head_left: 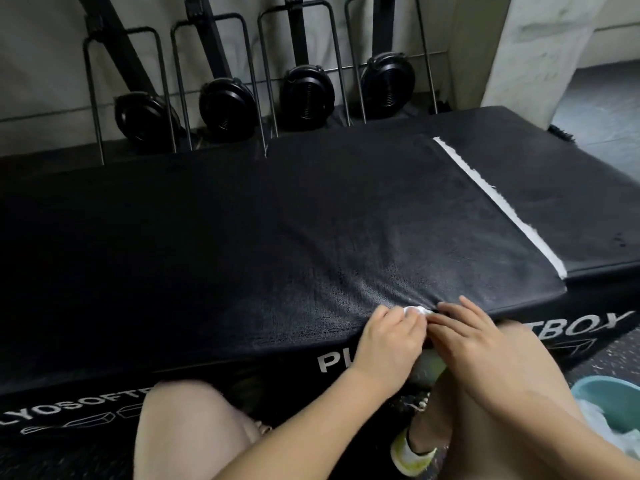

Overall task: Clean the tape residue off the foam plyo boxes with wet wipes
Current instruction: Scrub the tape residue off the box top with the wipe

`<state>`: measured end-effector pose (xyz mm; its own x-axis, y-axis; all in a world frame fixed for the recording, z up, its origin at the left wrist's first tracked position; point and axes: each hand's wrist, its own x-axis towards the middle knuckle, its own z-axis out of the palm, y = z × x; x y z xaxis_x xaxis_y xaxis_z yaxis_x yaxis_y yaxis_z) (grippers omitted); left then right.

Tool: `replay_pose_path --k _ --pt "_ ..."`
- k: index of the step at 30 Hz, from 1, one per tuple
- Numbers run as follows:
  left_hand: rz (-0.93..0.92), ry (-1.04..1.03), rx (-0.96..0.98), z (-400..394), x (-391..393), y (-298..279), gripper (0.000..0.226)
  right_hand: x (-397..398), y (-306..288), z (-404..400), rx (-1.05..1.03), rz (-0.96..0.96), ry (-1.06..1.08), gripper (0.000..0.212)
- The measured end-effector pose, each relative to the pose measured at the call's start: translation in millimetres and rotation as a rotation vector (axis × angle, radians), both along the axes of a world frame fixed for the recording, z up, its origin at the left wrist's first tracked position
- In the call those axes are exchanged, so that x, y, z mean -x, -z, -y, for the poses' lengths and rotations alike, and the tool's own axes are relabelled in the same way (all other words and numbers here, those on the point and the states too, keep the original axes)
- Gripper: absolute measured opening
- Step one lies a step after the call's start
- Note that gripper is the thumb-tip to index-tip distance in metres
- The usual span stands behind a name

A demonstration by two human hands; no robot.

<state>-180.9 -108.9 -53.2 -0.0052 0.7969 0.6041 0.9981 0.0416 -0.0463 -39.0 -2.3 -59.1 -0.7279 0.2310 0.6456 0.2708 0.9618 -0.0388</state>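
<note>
- The small white crumpled wet wipe [417,310] looks soft, light and limp; I think it is best taken as a bunched wad between the fingertips.
- It lies at the near top edge of the long black foam plyo box [277,220], whose cover wrinkles under pressure.
- The left hand [388,341] pinches the wipe with curled fingers.
- The right hand [485,341] rests beside it, fingers nearly straight and touching the cover; it seems to hold nothing.
- A white tape strip [498,206] remains further right.
</note>
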Motion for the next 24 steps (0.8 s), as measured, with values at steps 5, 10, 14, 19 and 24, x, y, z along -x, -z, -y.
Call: replay_pose_path --k 5,10,14,19,24 --pt "-0.026 -0.039 0.015 29 20 -4 0.019 20 3 29 0.046 0.041 -0.063 0.030" --pt "-0.077 -0.138 0.055 117 84 5 0.020 88 8 91 0.056 0.036 -0.216 0.023" --pt "-0.157 -0.275 0.087 195 138 4 0.033 155 4 152 0.118 0.045 -0.308 0.014" --pt "-0.093 -0.404 0.137 216 165 -29 0.038 207 -16 179 0.126 0.168 -0.249 0.033" --pt "0.063 -0.407 0.282 138 147 -41 0.032 191 -27 106 0.088 0.102 -0.147 0.008"
